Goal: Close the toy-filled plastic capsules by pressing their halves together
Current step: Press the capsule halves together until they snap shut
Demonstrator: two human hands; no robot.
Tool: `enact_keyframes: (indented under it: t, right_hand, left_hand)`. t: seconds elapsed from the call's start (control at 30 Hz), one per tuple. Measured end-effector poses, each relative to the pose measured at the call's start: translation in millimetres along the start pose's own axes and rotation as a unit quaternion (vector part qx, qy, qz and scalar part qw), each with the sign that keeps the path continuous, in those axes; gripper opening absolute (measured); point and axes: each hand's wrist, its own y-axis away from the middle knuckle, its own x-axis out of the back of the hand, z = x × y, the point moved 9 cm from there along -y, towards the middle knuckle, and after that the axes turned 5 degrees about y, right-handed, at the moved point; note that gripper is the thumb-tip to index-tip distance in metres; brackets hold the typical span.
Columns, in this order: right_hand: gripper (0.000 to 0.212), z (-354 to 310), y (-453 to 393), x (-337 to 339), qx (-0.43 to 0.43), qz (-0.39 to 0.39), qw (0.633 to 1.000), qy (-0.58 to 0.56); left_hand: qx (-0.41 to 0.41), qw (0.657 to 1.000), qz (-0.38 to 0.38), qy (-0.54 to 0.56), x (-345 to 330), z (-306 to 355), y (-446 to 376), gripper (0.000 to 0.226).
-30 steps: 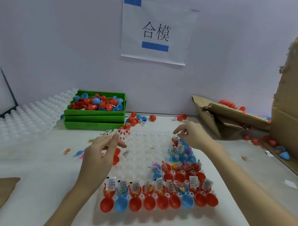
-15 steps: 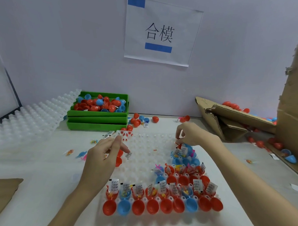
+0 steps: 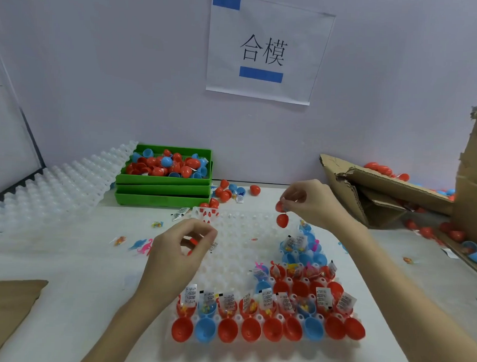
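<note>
A red hinged capsule (image 3: 282, 214) hung open from the right hand (image 3: 310, 201), one half pinched in that grip and the other dangling straight below it above the far part of the white tray (image 3: 237, 252), so the long axis ran vertical. The left hand (image 3: 178, 250) hovered lower and to the left, its grip curled round something small and red. Nine open halves lined the tray's near row, seven red capsules (image 3: 251, 329) and two blue capsules (image 3: 205, 330); three green bins (image 3: 163, 190) were stacked at the back of the bench (image 3: 64, 260).

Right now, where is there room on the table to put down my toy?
Bare table lies left of the left hand, between the white tray and the brown cardboard. Crowded: the tray's near rows of open capsules and around the green bins.
</note>
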Motion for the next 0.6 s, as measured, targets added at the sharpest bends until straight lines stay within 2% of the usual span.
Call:
enact_keyframes:
  t: [0.13,0.27,0.47,0.6]
  right_hand:
    - [0.003,-29.5,33.7,-16.7,0.003,-0.018,0.99,-0.141]
    - [0.006,-52.9,66.6,-47.9,-0.025,-0.029,0.97,-0.241]
    - [0.011,-66.2,85.8,-60.7,-0.041,-0.016,0.949,-0.311]
    - [0.024,-67.0,92.6,-74.4,-0.078,-0.077,0.907,-0.406]
  left_hand:
    - [-0.003,0.998,-0.069,0.013,-18.2,4.6,6.1,0.023]
    - [0.037,0.989,-0.114,0.083,-34.5,4.6,11.4,0.044]
    - [0.054,0.988,-0.066,0.13,-25.2,-4.6,7.7,0.028]
    - [0.066,0.982,-0.05,0.169,-19.9,-5.8,5.4,0.021]
